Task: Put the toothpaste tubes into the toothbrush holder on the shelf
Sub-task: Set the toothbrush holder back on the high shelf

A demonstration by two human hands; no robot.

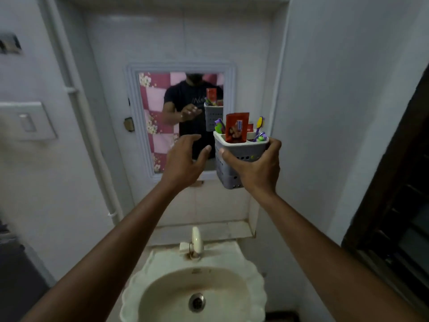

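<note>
My right hand grips a grey perforated toothbrush holder held up in the air in front of the mirror. A red toothpaste tube stands upright in its front compartment, and a second red tube peeks up behind it. Purple, green and yellow toothbrushes stick out of the side compartments. My left hand hovers just left of the holder, fingers spread, touching nothing.
A framed mirror on the white tiled wall reflects a person and the holder. Below lie a narrow ledge, a tap and a cream washbasin. A dark door frame stands at the right.
</note>
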